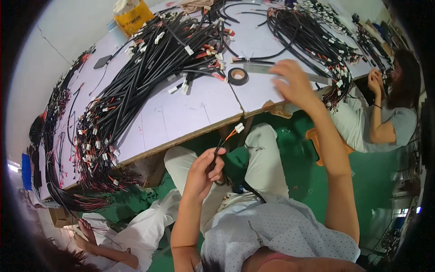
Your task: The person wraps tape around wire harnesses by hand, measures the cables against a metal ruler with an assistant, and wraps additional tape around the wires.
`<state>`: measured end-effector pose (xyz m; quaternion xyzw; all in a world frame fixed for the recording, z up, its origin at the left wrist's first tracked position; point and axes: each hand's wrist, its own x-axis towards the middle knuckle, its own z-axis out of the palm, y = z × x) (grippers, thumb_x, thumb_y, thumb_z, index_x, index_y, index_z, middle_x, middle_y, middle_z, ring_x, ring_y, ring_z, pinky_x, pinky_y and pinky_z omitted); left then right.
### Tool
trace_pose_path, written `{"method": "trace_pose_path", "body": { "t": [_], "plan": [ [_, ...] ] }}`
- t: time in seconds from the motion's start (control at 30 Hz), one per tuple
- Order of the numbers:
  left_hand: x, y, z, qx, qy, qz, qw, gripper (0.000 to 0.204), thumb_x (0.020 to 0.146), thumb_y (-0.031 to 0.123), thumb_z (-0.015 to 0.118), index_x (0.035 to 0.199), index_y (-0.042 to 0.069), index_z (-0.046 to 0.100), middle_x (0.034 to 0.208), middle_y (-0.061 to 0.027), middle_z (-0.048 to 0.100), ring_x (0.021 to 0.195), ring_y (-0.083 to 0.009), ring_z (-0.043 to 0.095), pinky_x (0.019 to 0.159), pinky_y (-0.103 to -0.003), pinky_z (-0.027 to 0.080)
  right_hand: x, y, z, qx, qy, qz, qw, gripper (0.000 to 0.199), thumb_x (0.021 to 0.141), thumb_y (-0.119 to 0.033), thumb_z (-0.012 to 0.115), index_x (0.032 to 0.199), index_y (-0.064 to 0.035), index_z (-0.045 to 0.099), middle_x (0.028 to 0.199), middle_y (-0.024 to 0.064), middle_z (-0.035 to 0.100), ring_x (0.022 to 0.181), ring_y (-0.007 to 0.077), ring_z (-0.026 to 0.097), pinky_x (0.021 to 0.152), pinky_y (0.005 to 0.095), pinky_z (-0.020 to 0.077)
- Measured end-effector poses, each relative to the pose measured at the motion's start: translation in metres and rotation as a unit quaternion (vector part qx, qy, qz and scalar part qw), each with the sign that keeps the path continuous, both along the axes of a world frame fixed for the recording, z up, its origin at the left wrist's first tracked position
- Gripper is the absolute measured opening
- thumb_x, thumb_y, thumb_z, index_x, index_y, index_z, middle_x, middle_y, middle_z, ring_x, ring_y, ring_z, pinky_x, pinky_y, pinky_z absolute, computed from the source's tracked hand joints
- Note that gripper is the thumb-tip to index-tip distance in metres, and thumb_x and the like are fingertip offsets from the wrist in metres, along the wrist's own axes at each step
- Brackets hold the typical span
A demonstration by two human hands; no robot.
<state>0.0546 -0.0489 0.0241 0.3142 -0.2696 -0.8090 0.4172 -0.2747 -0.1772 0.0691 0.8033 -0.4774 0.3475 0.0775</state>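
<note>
My left hand (206, 174) is closed around a black cable above my lap. Orange wires rise from the cable's end into a white connector (239, 128), just off the table's front edge. The cable's lower part hangs over my legs. Over the table, my right hand (295, 86) reaches out with its fingers apart and slightly blurred; nothing shows in it. Beneath and beside it lies a metal ruler (258, 69). A roll of black tape (238, 76) sits to its left near the table's edge.
A big heap of black cables (154, 63) with white connectors covers the table's left half; another bundle (303, 36) lies back right. A yellow bag (133, 18) stands at the far edge beside a light-blue bottle (115, 31). People sit at left and right, near an orange stool (313, 140).
</note>
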Motion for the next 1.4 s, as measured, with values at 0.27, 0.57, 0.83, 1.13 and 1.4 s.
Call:
{"method": "trace_pose_path", "body": {
  "t": [0.27, 0.57, 0.83, 1.13, 1.4],
  "plan": [
    [-0.011, 0.006, -0.003, -0.033, 0.009, 0.039, 0.999, 0.018, 0.094, 0.019, 0.05, 0.103, 0.005, 0.055, 0.066, 0.0014, 0.043, 0.052, -0.005, 0.031, 0.049, -0.021, 0.028, 0.082, -0.026, -0.019, -0.015, 0.069, -0.006, 0.998, 0.024, 0.076, -0.013, 0.065, 0.099, -0.0049, 0.061, 0.118, 0.0134, 0.054, 0.111, 0.0303, 0.049, 0.098, 0.0408, 0.0343],
    [-0.034, 0.016, -0.005, -0.132, -0.076, 0.169, 0.974, 0.056, 0.079, -0.001, 0.068, 0.131, 0.002, 0.047, 0.123, -0.0113, 0.058, 0.081, -0.0062, 0.054, 0.073, -0.02, 0.045, 0.106, 0.129, -0.044, 0.454, -0.46, 0.273, 0.713, 0.025, 0.085, -0.009, 0.062, 0.108, 0.0004, 0.062, 0.116, 0.0094, 0.051, 0.107, 0.0161, 0.05, 0.086, 0.0275, 0.0438],
    [-0.028, 0.024, -0.02, -0.12, -0.15, 0.118, 0.974, 0.038, 0.083, 0.0, 0.065, 0.121, -0.002, 0.057, 0.11, -0.0125, 0.065, 0.095, -0.0147, 0.061, 0.084, -0.027, 0.049, 0.116, 0.152, -0.04, 0.219, -0.296, 0.121, 0.922, 0.03, 0.072, -0.007, 0.07, 0.102, -0.0043, 0.066, 0.095, 0.0098, 0.06, 0.081, 0.0238, 0.062, 0.074, 0.0308, 0.0489],
    [-0.023, 0.035, -0.011, -0.164, -0.265, 0.059, 0.949, 0.036, 0.082, 0.001, 0.067, 0.118, 0.002, 0.062, 0.103, -0.0078, 0.066, 0.09, -0.0105, 0.06, 0.08, -0.023, 0.047, 0.11, 0.142, -0.012, 0.051, -0.029, 0.188, 0.98, 0.016, 0.065, -0.008, 0.073, 0.077, -0.0091, 0.061, 0.079, 0.0019, 0.057, 0.068, 0.0177, 0.057, 0.059, 0.0302, 0.0451],
    [-0.021, 0.039, -0.009, -0.167, -0.295, 0.033, 0.94, 0.035, 0.082, 0.005, 0.068, 0.116, 0.004, 0.064, 0.099, -0.0059, 0.067, 0.087, -0.0082, 0.058, 0.077, -0.022, 0.046, 0.112, 0.144, -0.014, 0.045, -0.005, 0.191, 0.981, 0.016, 0.063, -0.006, 0.071, 0.07, -0.009, 0.057, 0.076, 0.0021, 0.058, 0.065, 0.018, 0.057, 0.057, 0.0302, 0.0452]
  ]
}}
